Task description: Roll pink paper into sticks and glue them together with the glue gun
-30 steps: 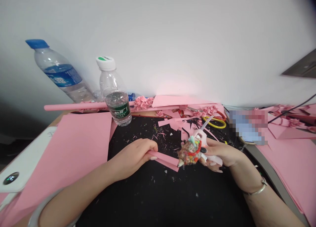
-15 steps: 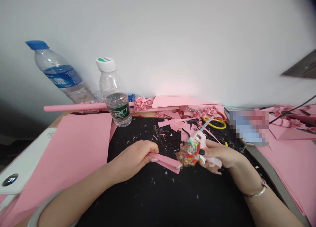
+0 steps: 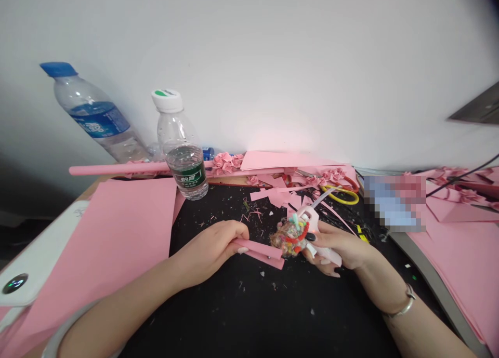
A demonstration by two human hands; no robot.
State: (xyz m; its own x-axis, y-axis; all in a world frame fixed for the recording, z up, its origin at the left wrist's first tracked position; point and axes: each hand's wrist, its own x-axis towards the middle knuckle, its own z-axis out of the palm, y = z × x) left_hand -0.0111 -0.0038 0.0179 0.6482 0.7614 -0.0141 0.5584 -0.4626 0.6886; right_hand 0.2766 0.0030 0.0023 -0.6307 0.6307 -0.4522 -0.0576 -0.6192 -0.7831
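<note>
Between its thumb and fingers, my left hand (image 3: 218, 249) pinches one end of a folded pink paper strip (image 3: 259, 252), whose two layers stand slightly apart at the right end. My right hand (image 3: 337, 246) is wrapped round a white glue gun (image 3: 323, 251) with a clear stick rising from its back. Colourful fuzzy bits (image 3: 292, 236) cover the gun's front, close beside the strip's right end and over part of it. The gun's tip is hidden behind them. Below both hands lies a black mat (image 3: 241, 316) with small scraps.
Two bottles, one blue-capped (image 3: 99, 119) and one white-capped (image 3: 185, 160), stand at the back left. Pink sheets (image 3: 117, 233) lie left. Paper flowers (image 3: 226, 163), cuttings (image 3: 278, 196) and yellow-handled scissors (image 3: 341, 195) are at the back. A blurred-out phone (image 3: 393, 204) lies right.
My right hand has moved slightly left with the glue gun, bringing its fuzzy front nearer my left hand. The layers at the strip's right end now show a gap. My left hand has barely moved.
</note>
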